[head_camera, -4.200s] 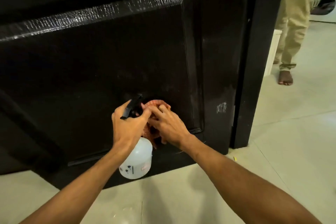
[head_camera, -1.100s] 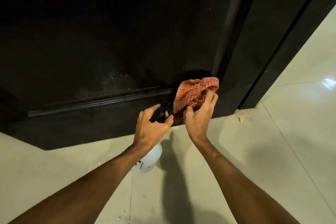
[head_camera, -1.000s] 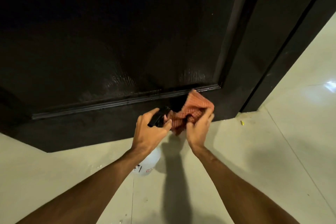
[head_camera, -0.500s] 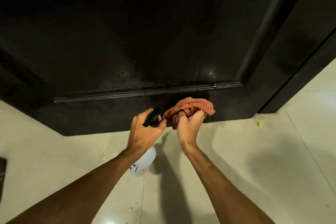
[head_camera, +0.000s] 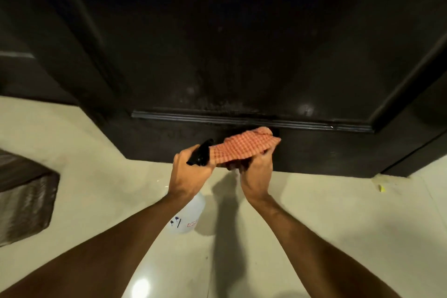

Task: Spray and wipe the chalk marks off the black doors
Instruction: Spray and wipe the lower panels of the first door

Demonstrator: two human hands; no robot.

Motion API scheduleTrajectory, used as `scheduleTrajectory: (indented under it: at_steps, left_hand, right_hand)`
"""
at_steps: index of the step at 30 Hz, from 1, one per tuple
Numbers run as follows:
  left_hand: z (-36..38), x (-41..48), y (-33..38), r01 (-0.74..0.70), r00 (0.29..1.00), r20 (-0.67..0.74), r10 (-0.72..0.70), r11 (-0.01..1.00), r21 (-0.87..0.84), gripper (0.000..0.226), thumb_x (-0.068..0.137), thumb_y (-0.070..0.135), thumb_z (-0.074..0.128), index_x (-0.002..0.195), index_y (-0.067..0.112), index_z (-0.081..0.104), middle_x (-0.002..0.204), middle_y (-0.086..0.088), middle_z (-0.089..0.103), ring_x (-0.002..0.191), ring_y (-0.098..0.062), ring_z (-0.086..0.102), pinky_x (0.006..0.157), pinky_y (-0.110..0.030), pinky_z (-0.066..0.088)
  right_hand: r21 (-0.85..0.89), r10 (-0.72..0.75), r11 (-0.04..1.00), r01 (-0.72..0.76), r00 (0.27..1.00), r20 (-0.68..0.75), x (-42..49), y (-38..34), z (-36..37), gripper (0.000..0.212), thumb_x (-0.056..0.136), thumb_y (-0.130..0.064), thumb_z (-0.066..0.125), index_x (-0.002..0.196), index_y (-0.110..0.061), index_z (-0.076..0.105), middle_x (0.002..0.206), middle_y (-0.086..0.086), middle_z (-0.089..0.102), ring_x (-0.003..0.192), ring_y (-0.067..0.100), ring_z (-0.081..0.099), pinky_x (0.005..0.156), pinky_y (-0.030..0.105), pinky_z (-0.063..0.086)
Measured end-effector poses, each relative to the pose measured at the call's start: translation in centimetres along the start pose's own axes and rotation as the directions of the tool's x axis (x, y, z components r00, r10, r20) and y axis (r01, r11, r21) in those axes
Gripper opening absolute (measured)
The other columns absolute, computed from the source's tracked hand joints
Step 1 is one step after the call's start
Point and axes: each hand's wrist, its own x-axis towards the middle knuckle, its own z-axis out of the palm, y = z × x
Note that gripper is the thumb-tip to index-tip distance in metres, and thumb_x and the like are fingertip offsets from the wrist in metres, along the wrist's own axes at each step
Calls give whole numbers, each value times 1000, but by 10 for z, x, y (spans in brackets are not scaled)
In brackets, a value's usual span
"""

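**Cloth Pulled Flat at Foot of Door**

At centre frame, the right hand [head_camera: 256, 173] grips an orange checked cloth [head_camera: 244, 146] at the bottom rail of the glossy black panelled door [head_camera: 217, 55]. Bunched half a second ago, the cloth now stretches flat toward the left hand [head_camera: 191, 173]. That hand's fingers curl round the top of a black-triggered white translucent plastic spray bottle [head_camera: 187, 213]. A brown ribbed mat [head_camera: 24, 201] has entered at the left edge.
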Motion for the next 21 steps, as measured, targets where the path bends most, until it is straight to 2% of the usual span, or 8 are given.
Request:
scheduleTrajectory:
  at_steps: [3,6,9,11,13,15,19,21]
  left_hand:
    - [-25,1,-10,79,995,-56,-81,996,-45,16,84,20,82,78,15,68,61,5,59,51,-14,51,53,-39,50]
    - [-45,-1,-30,96,990,-95,-105,990,-101,14,81,23,82,80,16,70,69,4,64,55,-17,55,57,-40,52]
    - [-58,-3,-42,127,983,-116,-143,982,-138,28,76,30,78,96,11,77,71,2,62,58,-17,53,62,-40,51]
    - [-68,0,-46,141,979,-120,-164,974,-177,36,69,39,74,93,12,76,66,0,59,58,-18,52,59,-40,50]
    - [-78,3,-52,146,975,-140,-171,974,-172,33,69,37,76,90,11,75,64,1,58,55,-16,48,57,-40,50]
    - [-86,10,-61,149,971,-166,-174,977,-156,22,78,24,83,92,10,75,66,3,61,50,-12,49,58,-41,53]
    - [-102,19,-85,164,960,-213,-184,981,-108,16,84,21,83,80,13,69,71,-5,67,54,-20,55,60,-47,58]
    - [-112,20,-92,172,955,-224,-194,978,-115,14,81,24,81,83,14,70,70,-3,66,54,-21,54,62,-51,59]
  right_hand:
    - [-170,-48,981,90,971,233,-9,0,3,62,61,15,70,121,-3,68,139,22,43,109,49,61,73,50,61]
    - [-204,-320,910,361,924,207,19,-30,7,46,67,7,74,113,0,71,132,12,35,106,40,55,65,45,59]
    - [-415,-622,651,636,760,188,50,-46,22,41,80,-23,69,119,-11,72,129,16,40,95,36,43,72,44,51]
    - [-476,-709,389,789,586,392,55,-29,35,57,77,-31,75,133,-20,66,133,13,42,98,34,41,80,47,44]
    - [-413,-721,83,907,341,603,50,-11,41,47,85,-23,59,131,-20,69,137,11,47,104,34,40,86,47,37]
    - [-354,-695,-95,930,192,693,57,-16,44,44,85,-20,54,125,-18,72,139,11,52,113,36,40,91,47,34]
    - [-450,-725,-113,886,236,647,68,-57,73,49,95,-19,46,142,-10,55,150,14,43,140,42,35,123,55,12]
    - [-347,-581,-270,898,135,802,52,-57,93,59,96,-19,34,153,-7,43,164,15,30,153,44,18,126,55,-9]
